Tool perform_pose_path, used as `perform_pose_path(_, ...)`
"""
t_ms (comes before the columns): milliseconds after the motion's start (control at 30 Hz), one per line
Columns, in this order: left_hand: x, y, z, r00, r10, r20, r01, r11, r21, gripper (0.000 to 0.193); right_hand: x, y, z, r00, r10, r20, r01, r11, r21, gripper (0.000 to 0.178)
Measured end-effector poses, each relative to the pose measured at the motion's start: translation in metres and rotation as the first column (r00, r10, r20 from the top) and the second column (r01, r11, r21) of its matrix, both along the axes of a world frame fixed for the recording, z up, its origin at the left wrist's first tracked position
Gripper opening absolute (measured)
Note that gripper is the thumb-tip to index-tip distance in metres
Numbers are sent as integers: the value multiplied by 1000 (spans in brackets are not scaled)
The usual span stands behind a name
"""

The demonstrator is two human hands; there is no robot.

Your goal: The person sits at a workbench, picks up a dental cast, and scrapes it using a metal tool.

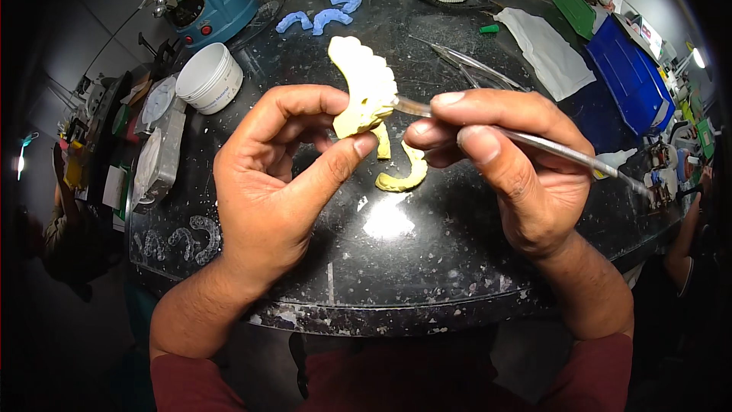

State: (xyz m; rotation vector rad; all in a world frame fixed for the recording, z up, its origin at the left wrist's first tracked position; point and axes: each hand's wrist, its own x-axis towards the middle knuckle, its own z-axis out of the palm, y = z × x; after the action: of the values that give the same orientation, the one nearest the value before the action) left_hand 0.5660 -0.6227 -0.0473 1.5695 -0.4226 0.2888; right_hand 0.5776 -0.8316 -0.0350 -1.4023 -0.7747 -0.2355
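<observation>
A pale yellow dental cast [362, 80] is pinched by its lower end between the thumb and fingers of my left hand [282, 156], raised over the dark bench. My right hand [518, 152] grips a slim metal dental spatula [560, 151] much like a pen. Its flat tip meets the right side of the cast, by the teeth. Below the hands, a second yellow cast [402, 181], horseshoe-shaped, lies on the bench, partly hidden behind the held cast and my right fingers.
Blue arch-shaped pieces [333, 21] lie at the back. A white tub [210, 78] and clear arch-shaped trays [204, 238] are on the left. Metal tweezers [476, 61], a white cloth [545, 53] and a blue bin [633, 72] sit to the right. A blue machine [217, 11] stands at back left.
</observation>
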Motion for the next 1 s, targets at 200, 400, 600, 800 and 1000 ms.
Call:
perform_pose_path(200, -2, 0, -1, 998, -53, -25, 53, 998, 21, 24, -2, 1, -8, 995, -15, 102, 20, 999, -49, 16)
perform_pose_path(400, -4, -2, 2, 997, -70, -9, 71, 994, 83, 28, -5, 7, -12, 999, -54, -4, 54, 998, 34, 16)
perform_pose_path(600, -6, -5, 10, 991, -94, -94, 94, 996, -5, 26, -5, 8, -14, 1000, -18, 8, 18, 999, 34, 18)
perform_pose_path(800, 2, 3, 6, 906, -340, -253, 266, 921, -283, 28, -4, 10, -15, 999, -24, 40, 21, 996, 85, 19)
perform_pose_path(1000, -1, -4, 4, 902, -304, -307, 216, 933, -289, 30, -3, 6, -13, 994, -56, 93, 55, 998, 6, 17)
